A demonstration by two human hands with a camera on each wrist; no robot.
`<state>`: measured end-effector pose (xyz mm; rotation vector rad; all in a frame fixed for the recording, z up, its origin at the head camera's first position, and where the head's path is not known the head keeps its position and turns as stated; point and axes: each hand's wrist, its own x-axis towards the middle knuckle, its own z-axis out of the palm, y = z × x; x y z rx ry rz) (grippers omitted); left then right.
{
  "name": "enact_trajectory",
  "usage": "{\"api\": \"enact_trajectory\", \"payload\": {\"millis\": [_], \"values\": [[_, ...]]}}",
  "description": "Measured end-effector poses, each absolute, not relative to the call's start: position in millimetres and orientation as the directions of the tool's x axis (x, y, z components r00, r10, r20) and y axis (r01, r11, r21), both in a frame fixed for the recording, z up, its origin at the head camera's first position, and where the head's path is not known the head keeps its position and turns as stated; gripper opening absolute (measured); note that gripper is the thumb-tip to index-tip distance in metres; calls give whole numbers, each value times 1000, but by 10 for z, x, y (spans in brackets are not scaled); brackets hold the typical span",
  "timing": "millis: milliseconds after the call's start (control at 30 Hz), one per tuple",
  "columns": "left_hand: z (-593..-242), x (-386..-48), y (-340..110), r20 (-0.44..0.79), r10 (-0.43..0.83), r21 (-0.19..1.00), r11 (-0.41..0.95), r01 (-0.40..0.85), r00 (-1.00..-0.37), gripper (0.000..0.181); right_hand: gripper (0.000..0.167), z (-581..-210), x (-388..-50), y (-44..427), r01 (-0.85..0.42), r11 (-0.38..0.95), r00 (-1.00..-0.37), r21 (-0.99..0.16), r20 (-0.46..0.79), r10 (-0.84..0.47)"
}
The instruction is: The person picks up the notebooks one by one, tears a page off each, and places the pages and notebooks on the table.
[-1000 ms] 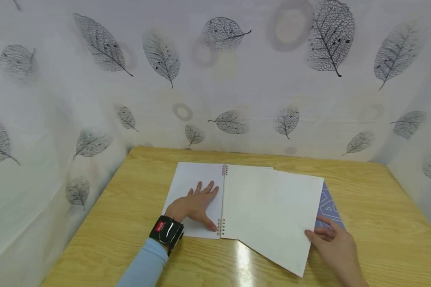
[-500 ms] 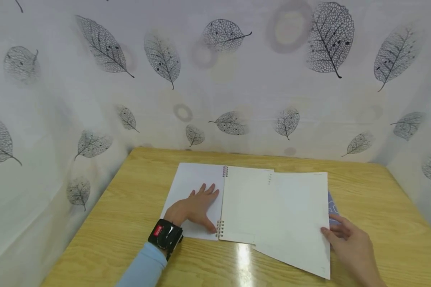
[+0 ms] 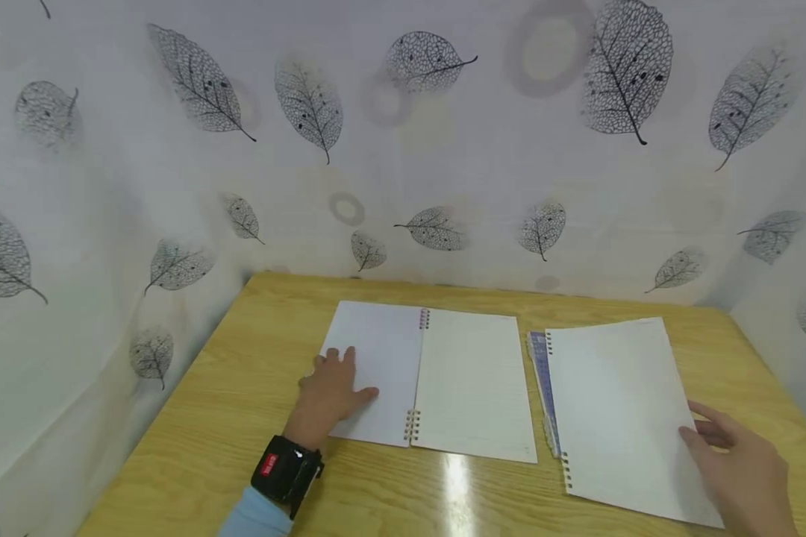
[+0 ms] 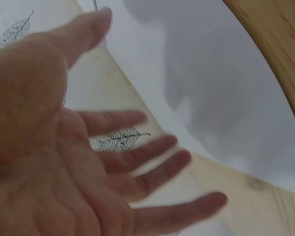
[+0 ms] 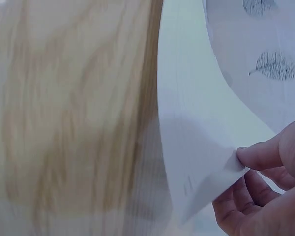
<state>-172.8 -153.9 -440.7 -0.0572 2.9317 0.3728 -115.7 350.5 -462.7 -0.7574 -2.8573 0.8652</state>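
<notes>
A spiral notebook lies open on the table, its blank left page [image 3: 383, 365] and faintly lined right page [image 3: 473, 384] joined by rings. Over the left page is my left hand [image 3: 329, 395], fingers spread; the left wrist view shows this hand [image 4: 93, 162] with nothing in it. At the right, my right hand [image 3: 745, 462] pinches the edge of a loose sheet [image 3: 625, 418] with punched holes along its left side. In the right wrist view, thumb and fingers of this hand [image 5: 270, 182] grip the sheet [image 5: 196, 118], which bends.
A blue-purple notebook [image 3: 542, 380] lies partly under the loose sheet, only its ragged left strip showing. The wooden table [image 3: 195, 447] runs up to a leaf-print curtain [image 3: 470, 164] behind it. Light reflects off the table front.
My right hand has moved right with the sheet, which has come clear of the open notebook's right page. My left hand has shifted left, away from the rings.
</notes>
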Motion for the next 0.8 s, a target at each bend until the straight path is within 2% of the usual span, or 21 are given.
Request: {"api": "enact_trajectory", "payload": {"millis": [100, 267, 433, 667, 800], "values": [[-4382, -1659, -1594, -186, -136, 229, 957, -178, -973, 93, 56, -4650, -1164, 3650, 531, 651, -817, -543, -123, 563], [-4380, -1591, -1659, -225, -210, 224, 939, -261, -951, 100, 57, -4778, -1223, 3904, 625, 564, -728, -540, -142, 671], [-4388, -1622, -1707, -246, -231, 217, 933, -286, -941, 96, 55, -4870, -1324, 4086, 616, 537, -686, -576, -56, 726], [-4396, -1682, -1760, -283, -264, 196, 925, -325, -922, 101, 53, -4866, -1377, 4216, 654, 480, -609, -584, -31, 792], [-4396, -1704, -1800, -294, -279, 197, 918, -344, -914, 108, 54, -4880, -1390, 4314, 656, 492, -618, -572, -33, 786]]}}
